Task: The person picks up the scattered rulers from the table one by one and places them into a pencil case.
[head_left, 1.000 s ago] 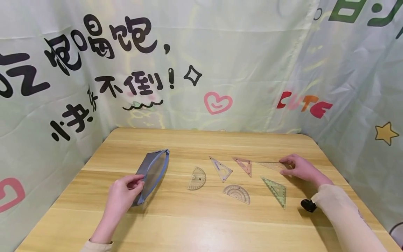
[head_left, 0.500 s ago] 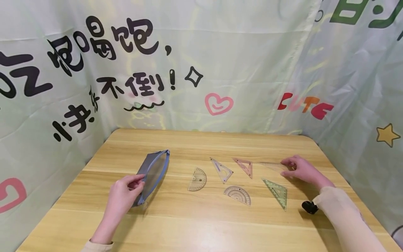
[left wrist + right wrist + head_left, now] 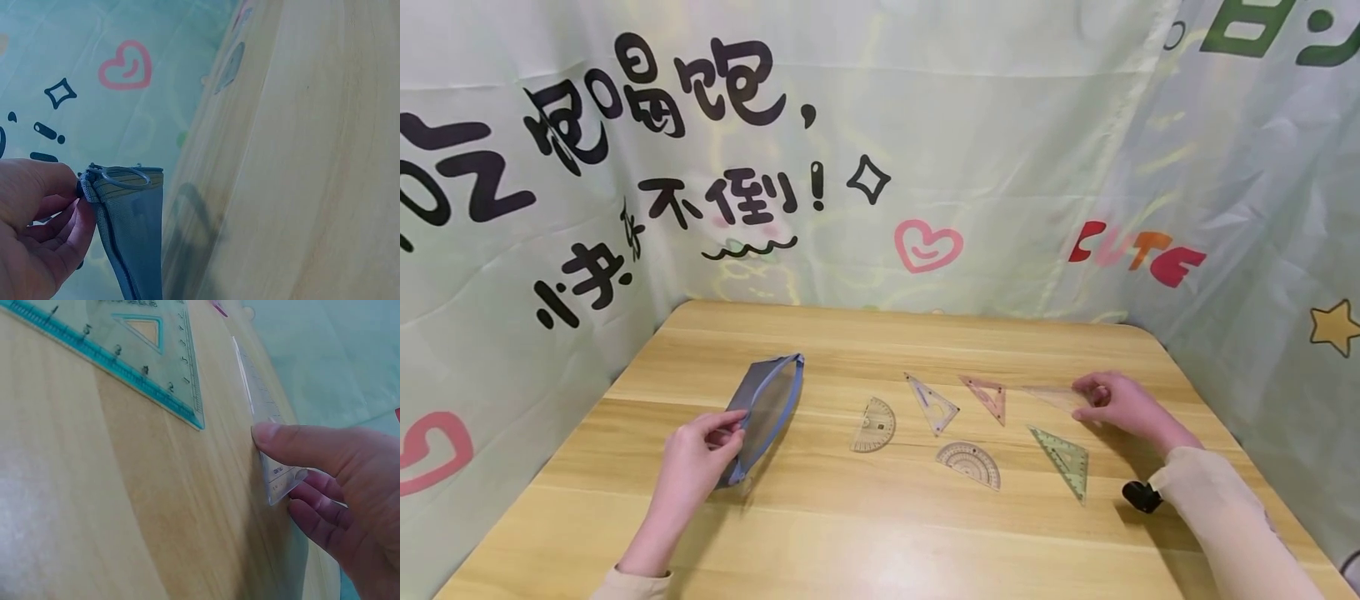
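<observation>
My left hand [image 3: 696, 454] pinches the near side of a blue-grey zip pouch [image 3: 771, 408], whose blue-edged mouth gapes to the right. In the left wrist view a zip pull ring [image 3: 128, 179] shows at the end of the pouch. At the right, my right hand [image 3: 1126, 410] pinches a clear triangular set square [image 3: 1051, 395] by one end. The right wrist view has the thumb across this set square [image 3: 257, 394], with the other fingertips behind it. A green set square [image 3: 1079, 467] lies on the table just nearer than that hand.
Between the hands lie a pink set square [image 3: 997, 406], a clear set square with purple marks [image 3: 946, 414] and two clear protractors [image 3: 880, 433], [image 3: 968, 460] the nearer. Printed cloth [image 3: 1000, 150] walls the wooden table [image 3: 850, 542] at back and sides.
The head view has shifted slightly. The clear set square in my right hand has tilted a little, its upper edge now fainter. My left hand keeps its pinch on the pouch.
</observation>
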Available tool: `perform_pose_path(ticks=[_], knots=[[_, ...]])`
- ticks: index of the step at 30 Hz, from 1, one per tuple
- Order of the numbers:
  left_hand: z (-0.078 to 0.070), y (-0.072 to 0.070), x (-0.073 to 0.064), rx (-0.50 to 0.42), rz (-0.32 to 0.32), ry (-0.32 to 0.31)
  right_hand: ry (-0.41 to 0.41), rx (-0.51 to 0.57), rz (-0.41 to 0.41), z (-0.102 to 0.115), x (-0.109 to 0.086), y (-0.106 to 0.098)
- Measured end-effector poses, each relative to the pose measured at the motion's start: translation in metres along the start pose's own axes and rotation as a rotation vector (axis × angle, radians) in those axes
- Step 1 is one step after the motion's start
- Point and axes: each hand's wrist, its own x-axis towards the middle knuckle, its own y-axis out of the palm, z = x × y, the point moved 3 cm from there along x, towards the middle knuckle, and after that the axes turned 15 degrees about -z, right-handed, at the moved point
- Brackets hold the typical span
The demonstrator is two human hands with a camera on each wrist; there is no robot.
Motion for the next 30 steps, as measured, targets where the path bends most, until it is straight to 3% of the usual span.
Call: perform_pose_path(ticks=[15,30], knots=[[-0.0012,-0.0012,0.0002,-0.003,0.015,-0.024,-0.02,-0.029,-0.037,0.0018,-0.0037,-0.0012],[-0.0014,0.0008,-0.0009,-0.01,0.02,-0.025,-0.001,0.049,-0.052,-0.0007,-0.0073,-0.0083]])
